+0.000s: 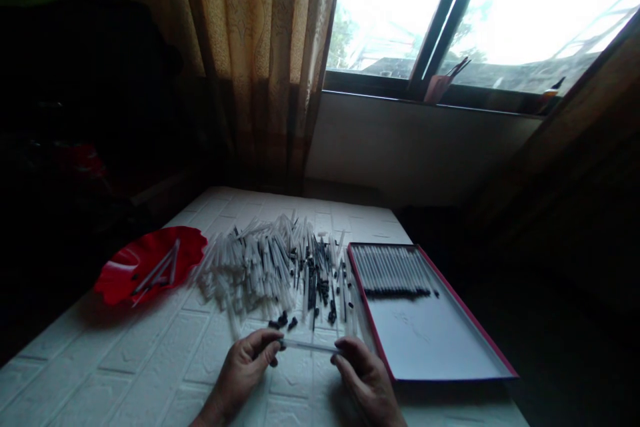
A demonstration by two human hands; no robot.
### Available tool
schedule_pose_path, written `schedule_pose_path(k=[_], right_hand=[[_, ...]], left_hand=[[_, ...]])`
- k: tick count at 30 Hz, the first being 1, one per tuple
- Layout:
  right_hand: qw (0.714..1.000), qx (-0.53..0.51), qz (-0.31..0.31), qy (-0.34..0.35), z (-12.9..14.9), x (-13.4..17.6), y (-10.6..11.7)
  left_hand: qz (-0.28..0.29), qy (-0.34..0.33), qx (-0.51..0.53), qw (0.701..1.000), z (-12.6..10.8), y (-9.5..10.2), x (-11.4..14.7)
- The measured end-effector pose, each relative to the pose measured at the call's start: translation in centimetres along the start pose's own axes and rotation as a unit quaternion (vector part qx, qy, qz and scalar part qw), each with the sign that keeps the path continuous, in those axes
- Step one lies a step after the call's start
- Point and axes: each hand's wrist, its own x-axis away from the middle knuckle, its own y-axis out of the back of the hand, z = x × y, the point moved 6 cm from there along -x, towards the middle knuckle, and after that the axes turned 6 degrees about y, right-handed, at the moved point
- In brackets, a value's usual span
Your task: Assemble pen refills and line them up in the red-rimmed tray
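A clear pen barrel [310, 346] is held level above the front of the table, one end in each hand. My left hand [250, 360] pinches its left end between thumb and fingers. My right hand [363, 373] has thumb and forefinger closed round the right end, so both tips are covered. Just beyond my left hand lie several small black pen caps [283, 321]. A big heap of clear barrels [255, 267] spreads behind them, with black refills and small black parts [317, 273] on its right side.
To the right stands a shallow red-edged box [425, 347] with a row of black-ended pens [395, 270]. At left a red scalloped dish [120, 273] holds a few barrels. The white brick-patterned table [165, 347] ends before a curtain [260, 80] and window.
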Motion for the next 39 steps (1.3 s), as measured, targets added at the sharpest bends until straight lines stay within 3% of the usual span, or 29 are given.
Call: schedule_pose_path(k=[11,15,23,28,35,39], right_hand=[[0.999,0.026,0.036,-0.013,0.7,-0.3,-0.1],[0.997,-0.036,0.024,-0.065,-0.2,-0.3,0.0],[0.980,-0.163,0.011,-0.118,-1.1,-1.1,0.9],[0.973,-0.190,0.020,-0.127,-1.3,-0.4,-1.0],[0.994,-0.095,0.040,-0.033,1.1,0.3,-4.5],[0.999,-0.017,0.042,0.029,2.2,-0.2,-5.1]], left_hand=[[0.015,-0.013,-0.007,1.000,-0.3,0.0,0.0],[0.021,-0.017,-0.020,0.999,-0.5,-0.1,0.3],[0.055,-0.094,-0.226,0.968,-1.5,-1.4,1.4],[0.049,-0.137,-0.326,0.934,-1.8,-2.0,1.8],[0.047,-0.168,-0.386,0.906,-2.8,-2.7,2.6],[0.037,-0.186,-0.395,0.899,-2.8,-2.8,2.7]])
